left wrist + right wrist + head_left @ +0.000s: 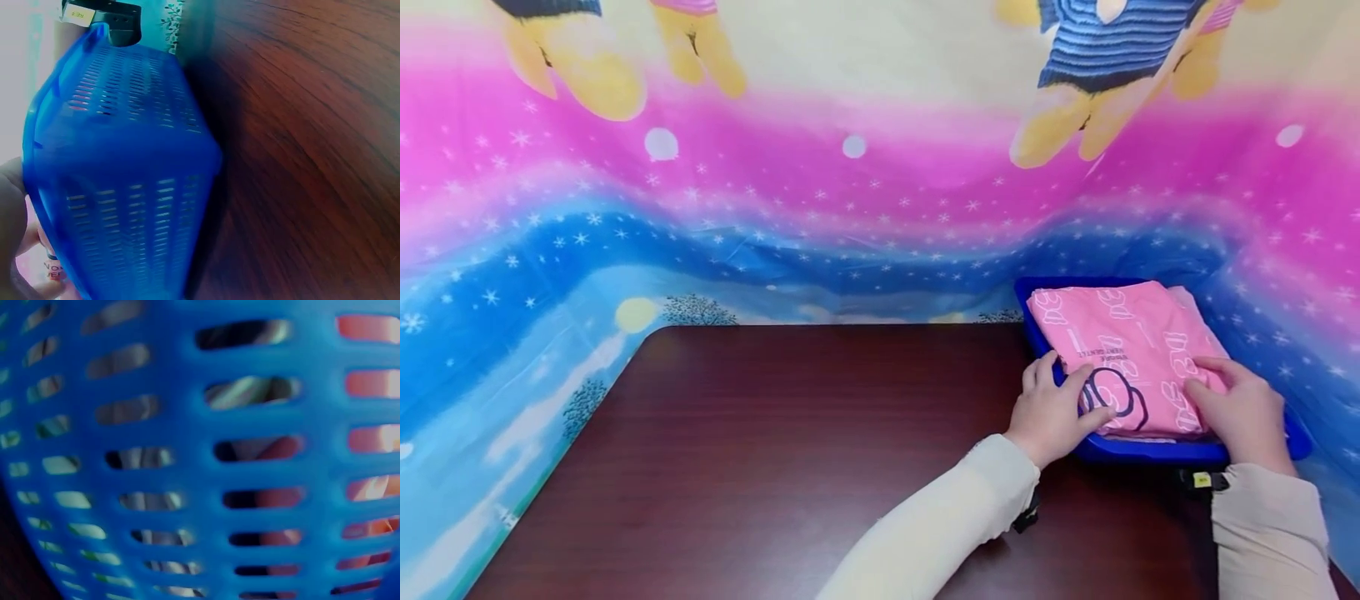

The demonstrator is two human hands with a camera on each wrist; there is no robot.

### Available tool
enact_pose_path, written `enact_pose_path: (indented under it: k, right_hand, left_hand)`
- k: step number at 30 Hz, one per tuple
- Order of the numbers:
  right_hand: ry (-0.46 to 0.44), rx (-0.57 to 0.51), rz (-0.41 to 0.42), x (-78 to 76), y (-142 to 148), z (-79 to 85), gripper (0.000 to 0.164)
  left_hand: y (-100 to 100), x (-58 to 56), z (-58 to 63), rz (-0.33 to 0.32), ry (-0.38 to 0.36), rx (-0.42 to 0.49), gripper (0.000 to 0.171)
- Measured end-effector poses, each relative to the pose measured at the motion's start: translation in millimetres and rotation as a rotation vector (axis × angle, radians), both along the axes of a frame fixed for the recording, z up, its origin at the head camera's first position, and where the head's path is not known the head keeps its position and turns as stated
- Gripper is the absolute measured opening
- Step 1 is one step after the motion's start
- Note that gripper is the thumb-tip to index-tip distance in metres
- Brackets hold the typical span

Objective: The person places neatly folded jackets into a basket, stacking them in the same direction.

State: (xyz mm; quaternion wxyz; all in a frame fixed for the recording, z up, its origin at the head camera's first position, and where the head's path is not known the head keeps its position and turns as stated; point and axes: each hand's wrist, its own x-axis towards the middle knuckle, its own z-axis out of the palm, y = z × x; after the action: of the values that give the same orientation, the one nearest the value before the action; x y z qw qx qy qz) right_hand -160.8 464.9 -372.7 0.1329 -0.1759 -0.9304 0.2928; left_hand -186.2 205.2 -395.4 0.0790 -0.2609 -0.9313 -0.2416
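Note:
A folded pink garment [1138, 346], printed with white outlines, lettering and a dark looped line, lies flat in a blue plastic basket [1157, 452]. My left hand [1052, 410] is at the basket's left rim, its thumb and forefinger spread on the garment's near left corner. On the other side, my right hand [1247, 410] touches the garment's right edge with thumb and forefinger. The slotted basket wall [125, 162] fills much of the left wrist view, with part of the left hand [12, 231] over the rim. Slots in the basket [187, 425] hide the right hand in the right wrist view.
The basket stands at the right end of a dark brown wooden table [760, 450]. A printed cloth backdrop [850, 192] hangs behind the table and along its sides, close to the basket's back and right. Dark straps [1026, 512] sit at both wrists.

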Motion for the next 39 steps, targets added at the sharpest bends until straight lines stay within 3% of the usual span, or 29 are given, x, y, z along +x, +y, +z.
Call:
enact_pose_path:
  k: [5,14,20,25,29,34,39]
  right_hand:
    - [0.073,0.095,0.02,-5.4,-5.0,-2.6,0.057]
    - [0.183,0.144,-0.033,-7.6,-20.1,-7.3,0.049]
    - [0.155,0.245,-0.038,-8.3,-21.7,-6.3,0.048]
    - [0.178,0.285,-0.076,-9.3,-28.2,-6.5,0.044]
    - [0.253,0.266,-0.074,-5.9,-42.4,-6.7,0.038]
    - [0.347,0.237,-0.02,-5.0,-71.2,-1.1,0.035]
    - [0.426,0.204,0.075,-7.2,-102.1,3.0,0.032]
  left_hand:
    - [-3.2,-3.0,-3.6,0.001,-0.007,0.006,0.065]
    - [-30.1,-15.2,-2.4,-0.138,-0.073,0.002,0.065]
    - [-51.3,-21.0,-4.0,-0.176,-0.06,-0.035,0.057]
    - [-72.9,-26.7,-10.5,-0.133,0.006,-0.067,0.049]
    - [-97.6,-32.1,-14.4,-0.074,0.075,-0.111,0.047]
    - [-132.0,-41.0,-15.3,-0.004,0.144,-0.172,0.047]
    - [-162.8,-46.4,-16.8,0.034,0.149,-0.189,0.049]
